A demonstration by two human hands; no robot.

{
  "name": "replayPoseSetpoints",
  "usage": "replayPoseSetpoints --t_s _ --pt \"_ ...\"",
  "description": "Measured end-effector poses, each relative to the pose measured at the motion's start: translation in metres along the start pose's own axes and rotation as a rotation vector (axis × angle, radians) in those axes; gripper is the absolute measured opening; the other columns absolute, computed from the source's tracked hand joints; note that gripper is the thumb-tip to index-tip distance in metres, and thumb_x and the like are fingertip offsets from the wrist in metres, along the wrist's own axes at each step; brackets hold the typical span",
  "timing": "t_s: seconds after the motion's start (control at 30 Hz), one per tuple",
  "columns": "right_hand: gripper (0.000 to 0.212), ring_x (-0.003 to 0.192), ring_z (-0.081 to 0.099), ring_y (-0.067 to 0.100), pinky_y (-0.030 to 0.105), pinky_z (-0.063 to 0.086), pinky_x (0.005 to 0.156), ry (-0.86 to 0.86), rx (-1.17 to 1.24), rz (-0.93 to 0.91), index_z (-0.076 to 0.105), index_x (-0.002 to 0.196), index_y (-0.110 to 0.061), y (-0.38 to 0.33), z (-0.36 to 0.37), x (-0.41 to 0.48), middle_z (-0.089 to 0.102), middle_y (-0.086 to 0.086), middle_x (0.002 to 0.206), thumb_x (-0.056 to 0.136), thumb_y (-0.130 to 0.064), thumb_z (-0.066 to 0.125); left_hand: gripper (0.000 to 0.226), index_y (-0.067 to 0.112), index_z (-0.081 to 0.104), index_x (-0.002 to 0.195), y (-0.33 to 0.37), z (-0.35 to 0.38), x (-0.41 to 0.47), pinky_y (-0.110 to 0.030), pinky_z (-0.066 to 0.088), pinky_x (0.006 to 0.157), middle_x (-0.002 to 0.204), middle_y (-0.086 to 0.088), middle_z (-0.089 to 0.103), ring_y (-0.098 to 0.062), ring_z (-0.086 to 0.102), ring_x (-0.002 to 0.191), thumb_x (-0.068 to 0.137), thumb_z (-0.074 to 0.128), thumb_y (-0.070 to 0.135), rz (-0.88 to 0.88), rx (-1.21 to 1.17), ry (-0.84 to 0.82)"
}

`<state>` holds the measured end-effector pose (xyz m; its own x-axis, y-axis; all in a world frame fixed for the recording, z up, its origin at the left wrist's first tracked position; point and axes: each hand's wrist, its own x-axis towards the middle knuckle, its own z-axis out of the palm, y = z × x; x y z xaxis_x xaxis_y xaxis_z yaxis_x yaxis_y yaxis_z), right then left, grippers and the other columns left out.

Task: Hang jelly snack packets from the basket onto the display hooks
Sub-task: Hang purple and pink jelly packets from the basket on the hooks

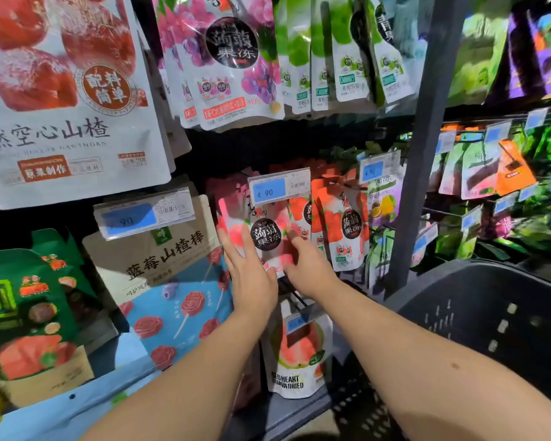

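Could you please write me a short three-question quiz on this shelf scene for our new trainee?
1. True or false: the left hand lies with straight fingers on the pink jelly packet.
2. What does the price tag just above that packet read? A) 4 90 B) 9 40 C) 2 50
3. Fill in: the black basket sits to the ___ of the person's arms.

Key: 1 true; 2 A; 3 right.

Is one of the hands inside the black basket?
No, the left hand and right hand both touch the pink jelly packet on the rack.
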<state>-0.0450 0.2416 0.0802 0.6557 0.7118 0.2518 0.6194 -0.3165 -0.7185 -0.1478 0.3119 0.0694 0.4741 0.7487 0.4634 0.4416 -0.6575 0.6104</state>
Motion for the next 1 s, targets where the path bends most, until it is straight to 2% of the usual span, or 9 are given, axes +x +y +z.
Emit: replayPoseSetpoints --t_s 0.07,0.17,0.23,0.33,0.4,0.53,0.73,0.83,1.0 --pt "0.041 0.126 0.055 0.031 0.041 0.046 0.105 0.002 -0.029 -0.019 0.055 0.139 -0.014 -0.006 -0.017 -0.015 0.057 0.011 0.136 0.098 -0.013 0.056 0.101 0.021 0.005 0.162 0.007 -0.006 -0.015 -0.047 0.040 0.110 0.165 -0.004 -0.028 -0.035 -0.001 0.155 0.087 0.071 0.006 0.004 -0.003 -0.002" --pt "0.054 0.128 0.056 0.025 0.035 0.045 0.107 -0.019 -0.087 -0.023 0.057 0.144 -0.022 -0.011 -0.043 -0.037 0.057 0.004 0.142 0.093 -0.004 0.058 0.086 0.016 0.022 0.157 0.012 -0.013 -0.045 -0.052 0.025 0.120 0.167 -0.005 -0.014 -0.034 0.000 0.154 0.085 0.070 0.013 0.008 0.041 -0.042" --pt "0.053 0.126 0.060 0.022 0.029 0.046 0.102 -0.064 -0.105 0.012 0.055 0.145 -0.023 -0.013 -0.064 -0.056 0.058 0.002 0.144 0.096 -0.003 0.057 0.072 0.017 0.031 0.151 0.017 -0.018 -0.066 -0.051 0.023 0.121 0.167 -0.008 0.000 -0.033 0.005 0.152 0.088 0.066 0.016 -0.002 0.055 -0.113" --pt "0.046 0.135 0.053 0.018 0.027 0.042 0.109 -0.088 -0.185 0.038 0.058 0.143 -0.018 -0.009 -0.092 -0.087 0.056 0.000 0.148 0.099 -0.006 0.056 0.051 0.016 0.049 0.139 0.032 -0.027 -0.090 -0.042 0.033 0.112 0.154 -0.008 0.030 -0.031 0.031 0.139 0.090 0.061 0.017 0.025 0.063 -0.189" --pt "0.044 0.135 0.053 0.020 0.028 0.041 0.111 -0.096 -0.216 0.076 0.061 0.140 -0.015 -0.004 -0.108 -0.111 0.058 0.002 0.145 0.099 -0.003 0.051 0.042 0.016 0.059 0.129 0.044 -0.032 -0.103 -0.038 0.036 0.107 0.141 -0.004 0.041 -0.029 0.039 0.130 0.087 0.060 0.014 0.044 0.025 -0.247" --pt "0.038 0.125 0.060 0.018 0.027 0.043 0.105 -0.058 -0.278 0.167 0.065 0.135 -0.016 0.011 -0.134 -0.163 0.065 0.001 0.136 0.100 -0.010 0.055 0.033 0.014 0.064 0.118 0.072 -0.037 -0.130 -0.036 0.038 0.109 0.133 -0.004 0.051 -0.025 0.047 0.127 0.085 0.060 0.013 0.099 -0.097 -0.381" --pt "0.037 0.118 0.065 0.018 0.029 0.049 0.103 -0.040 -0.377 0.320 0.070 0.128 -0.018 0.039 -0.172 -0.256 0.071 0.001 0.126 0.091 -0.016 0.066 0.020 0.016 0.072 0.104 0.129 -0.024 -0.174 -0.037 0.051 0.095 0.119 -0.008 0.061 -0.029 0.063 0.108 0.088 0.059 0.016 0.255 -0.134 -0.527" --pt "0.036 0.116 0.065 0.021 0.030 0.050 0.100 -0.121 -0.486 0.380 0.071 0.124 -0.015 0.063 -0.193 -0.288 0.072 0.003 0.122 0.089 -0.018 0.066 0.018 0.020 0.073 0.096 0.154 -0.006 -0.191 -0.039 0.054 0.089 0.110 -0.006 0.068 -0.031 0.065 0.105 0.087 0.058 0.017 0.325 -0.096 -0.594" --pt "0.029 0.106 0.068 0.027 0.038 0.055 0.093 -0.221 -0.536 0.541 0.073 0.115 -0.012 0.128 -0.214 -0.323 0.074 0.007 0.112 0.089 -0.020 0.064 0.017 0.022 0.073 0.097 0.192 0.048 -0.206 -0.035 0.052 0.092 0.112 -0.007 0.072 -0.031 0.065 0.109 0.089 0.058 0.019 0.408 0.034 -0.808"
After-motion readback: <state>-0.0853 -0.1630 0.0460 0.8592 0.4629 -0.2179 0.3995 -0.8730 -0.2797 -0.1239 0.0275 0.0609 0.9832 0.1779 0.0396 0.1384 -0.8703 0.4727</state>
